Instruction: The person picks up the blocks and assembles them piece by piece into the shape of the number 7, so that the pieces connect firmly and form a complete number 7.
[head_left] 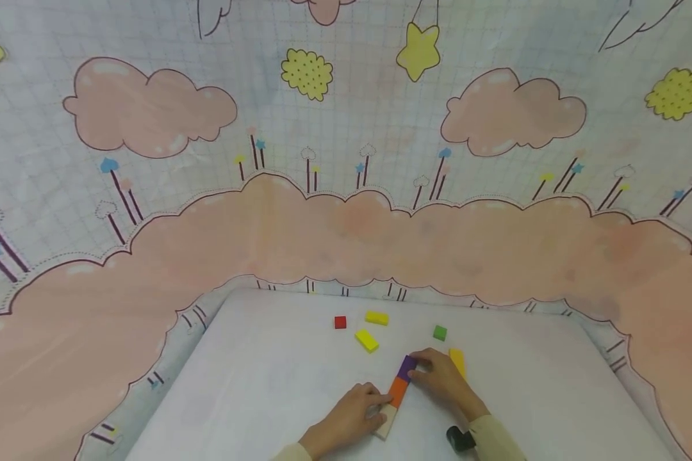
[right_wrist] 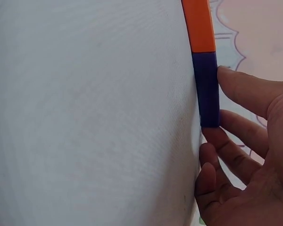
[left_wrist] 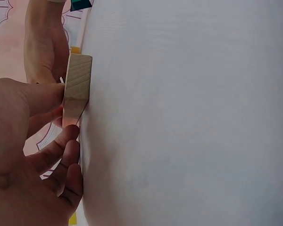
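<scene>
Three blocks lie end to end in a slanting row on the white table: a plain wood block [head_left: 386,424] nearest, an orange block [head_left: 398,392] in the middle, a purple block [head_left: 406,368] farthest. My left hand [head_left: 348,417] holds the plain wood block from the left, its index fingertip by the joint with the orange one. At the far end my right hand [head_left: 443,379] grips the purple block, thumb on its side and fingers around its end. In the right wrist view the purple block [right_wrist: 207,89] meets the orange block [right_wrist: 199,26] flush.
Farther back lie a red block [head_left: 340,323], two yellow blocks [head_left: 366,340] and a green block [head_left: 440,333]. A yellow-orange block [head_left: 457,362] sits just behind my right hand. A dark device [head_left: 460,440] is at the right wrist. Behind the table hangs a cloud-patterned cloth [head_left: 346,237].
</scene>
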`<action>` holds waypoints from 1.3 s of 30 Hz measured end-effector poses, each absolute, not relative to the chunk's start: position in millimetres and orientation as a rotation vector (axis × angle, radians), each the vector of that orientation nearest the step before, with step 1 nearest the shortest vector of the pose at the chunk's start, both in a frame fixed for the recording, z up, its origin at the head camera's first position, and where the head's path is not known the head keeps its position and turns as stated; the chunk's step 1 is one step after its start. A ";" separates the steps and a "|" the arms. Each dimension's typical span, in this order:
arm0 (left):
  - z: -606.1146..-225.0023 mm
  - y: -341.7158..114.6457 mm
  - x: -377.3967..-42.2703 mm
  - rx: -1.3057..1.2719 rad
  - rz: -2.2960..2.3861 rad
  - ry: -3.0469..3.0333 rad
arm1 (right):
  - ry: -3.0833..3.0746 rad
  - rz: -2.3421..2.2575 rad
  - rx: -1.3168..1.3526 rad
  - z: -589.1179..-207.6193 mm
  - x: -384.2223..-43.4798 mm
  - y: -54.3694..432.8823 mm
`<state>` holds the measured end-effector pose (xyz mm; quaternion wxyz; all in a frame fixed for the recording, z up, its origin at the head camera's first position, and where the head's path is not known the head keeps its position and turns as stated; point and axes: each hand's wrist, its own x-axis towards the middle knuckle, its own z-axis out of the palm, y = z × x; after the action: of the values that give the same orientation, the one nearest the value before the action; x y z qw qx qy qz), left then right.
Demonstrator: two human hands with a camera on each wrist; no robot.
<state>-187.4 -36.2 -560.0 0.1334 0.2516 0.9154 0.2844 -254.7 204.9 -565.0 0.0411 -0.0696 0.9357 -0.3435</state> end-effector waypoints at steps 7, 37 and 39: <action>-558.3 -35.4 -185.8 0.684 0.853 2.621 | 2.852 -1.033 -0.224 -563.1 -256.0 204.6; -551.5 -29.5 -188.8 0.707 0.789 2.736 | 2.828 -1.001 -0.340 -560.1 -254.7 205.9; -550.6 -27.2 -193.3 0.738 0.795 2.754 | 2.832 -1.003 -0.348 -560.3 -255.2 206.6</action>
<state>-193.3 -27.2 -550.6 0.0906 0.2482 0.9267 0.2673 -255.2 206.6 -560.3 0.0585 -0.1148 0.9348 -0.3310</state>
